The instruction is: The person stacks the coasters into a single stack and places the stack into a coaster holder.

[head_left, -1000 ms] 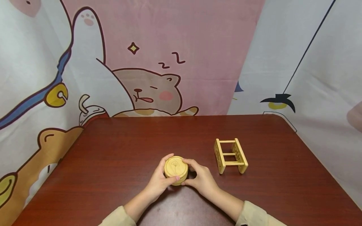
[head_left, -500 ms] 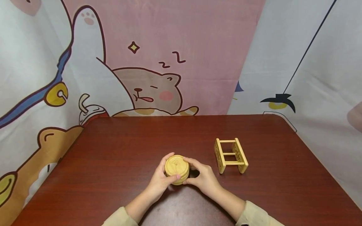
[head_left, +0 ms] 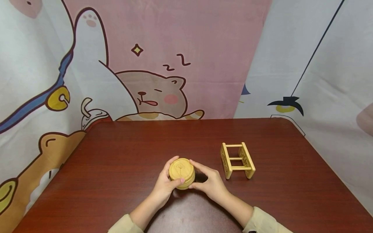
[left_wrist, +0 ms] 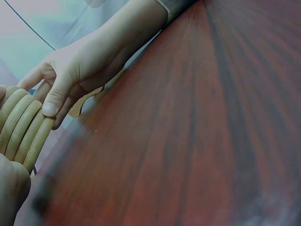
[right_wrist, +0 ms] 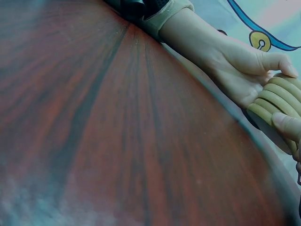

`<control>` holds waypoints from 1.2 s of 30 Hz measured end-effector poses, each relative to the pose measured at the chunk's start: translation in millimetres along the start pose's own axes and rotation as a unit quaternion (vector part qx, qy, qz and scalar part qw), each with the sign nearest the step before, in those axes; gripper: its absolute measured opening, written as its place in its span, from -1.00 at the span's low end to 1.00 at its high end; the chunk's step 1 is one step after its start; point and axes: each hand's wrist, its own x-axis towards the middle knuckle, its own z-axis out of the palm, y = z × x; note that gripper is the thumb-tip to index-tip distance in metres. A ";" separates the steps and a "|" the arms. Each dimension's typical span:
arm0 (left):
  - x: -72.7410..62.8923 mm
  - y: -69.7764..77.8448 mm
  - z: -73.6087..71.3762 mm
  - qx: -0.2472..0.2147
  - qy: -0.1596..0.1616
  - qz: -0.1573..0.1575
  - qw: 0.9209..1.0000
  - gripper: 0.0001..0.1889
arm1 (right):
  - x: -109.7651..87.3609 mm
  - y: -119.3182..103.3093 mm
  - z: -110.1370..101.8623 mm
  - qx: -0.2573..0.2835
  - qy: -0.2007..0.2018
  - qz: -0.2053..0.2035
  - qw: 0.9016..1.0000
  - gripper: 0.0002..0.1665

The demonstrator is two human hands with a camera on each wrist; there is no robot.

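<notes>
A stack of several round pale wooden coasters (head_left: 181,170), the top one engraved with a ginkgo leaf, is held between both hands near the table's middle. My left hand (head_left: 164,183) grips its left side, thumb over the top edge and fingers round the far side. On the right, my right hand (head_left: 212,184) pinches the stack between thumb at the near side and fingers at the far side. In the left wrist view the layered edges of the coasters (left_wrist: 21,125) show, with the right thumb on the lowest. The right wrist view shows the stack (right_wrist: 277,101) tilted above the table.
A small wooden rack (head_left: 237,160) with carved side panels and thin crossbars stands right of the hands. The dark red-brown table (head_left: 131,145) reaches back to a cartoon-printed cloth (head_left: 215,58) hanging behind and at both sides.
The stack has shifted slightly away from the body, and a little more of its right side shows. The right hand's fingers have spread slightly along it. The rack has not moved.
</notes>
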 end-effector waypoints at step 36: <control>21.6 6.3 37.1 -0.196 0.055 0.010 0.979 -0.24 | 6.9 -34.3 -8.1 0.068 0.100 0.003 0.993 -0.18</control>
